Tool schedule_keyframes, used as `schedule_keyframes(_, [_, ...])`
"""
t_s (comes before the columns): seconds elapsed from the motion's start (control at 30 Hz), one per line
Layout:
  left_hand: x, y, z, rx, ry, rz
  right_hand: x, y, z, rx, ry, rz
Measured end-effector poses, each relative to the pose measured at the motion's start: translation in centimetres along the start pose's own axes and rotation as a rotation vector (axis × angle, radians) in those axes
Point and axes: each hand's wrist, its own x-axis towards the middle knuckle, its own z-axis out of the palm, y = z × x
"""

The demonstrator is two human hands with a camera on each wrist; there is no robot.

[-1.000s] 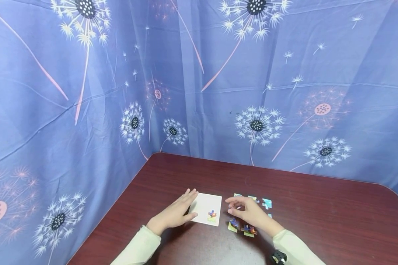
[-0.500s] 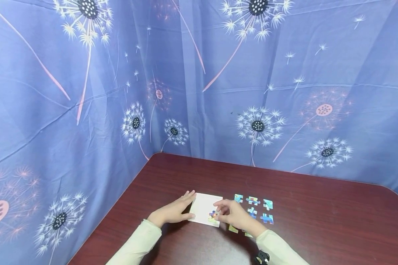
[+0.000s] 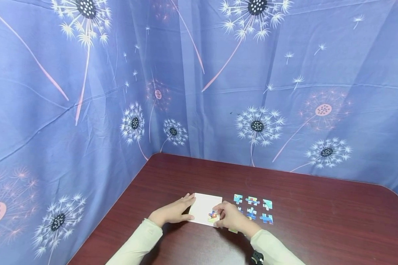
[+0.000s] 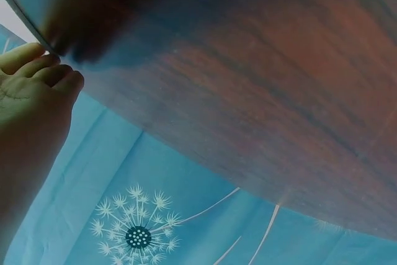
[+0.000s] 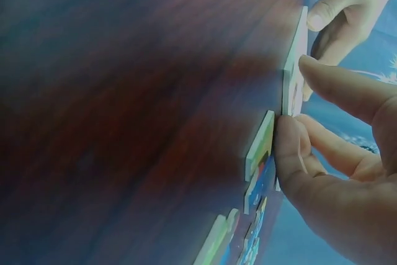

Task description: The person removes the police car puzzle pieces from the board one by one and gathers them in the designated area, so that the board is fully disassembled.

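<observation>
A square white puzzle board (image 3: pixel 203 204) lies on the table in the head view, with a colourful jigsaw piece (image 3: pixel 212 217) at its near right corner. My left hand (image 3: pixel 172 212) rests along the board's left side, fingers extended, thumb on its near edge. In the right wrist view that thumb (image 5: pixel 321 17) touches the board. My right hand (image 3: pixel 233 218) has its thumb and curled fingers about the jigsaw piece, at the board's right edge. In the right wrist view, its thumb and fingers (image 5: pixel 288 144) meet the board. My left wrist view shows only curled fingertips by the board's edge.
Several loose jigsaw pieces (image 3: pixel 266 218) lie in rows on the dark red table (image 3: pixel 311 213), right of the board. Some are partly covered by my right hand. A blue dandelion-print curtain (image 3: pixel 212 121) hangs behind and left of the table.
My right hand has moved left from above the loose pieces to the board's near right corner, where it now works at the jigsaw piece. The left hand has hardly moved.
</observation>
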Motion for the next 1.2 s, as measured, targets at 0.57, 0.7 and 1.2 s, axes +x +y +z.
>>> schedule_keyframes(0.57, [0.07, 0.01, 0.15, -0.005, -0.003, -0.014, 0.15, -0.06, 0.08, -0.059, 0.024, -0.004])
schedule_keyframes(0.7, [0.07, 0.01, 0.15, -0.015, -0.006, -0.015, 0.12, -0.06, 0.06, -0.056, 0.032, -0.02])
schedule_keyframes(1.2, [-0.08, 0.37, -0.03, -0.039, -0.013, -0.018, 0.54, 0.08, 0.11, 0.01, 0.063, -0.07])
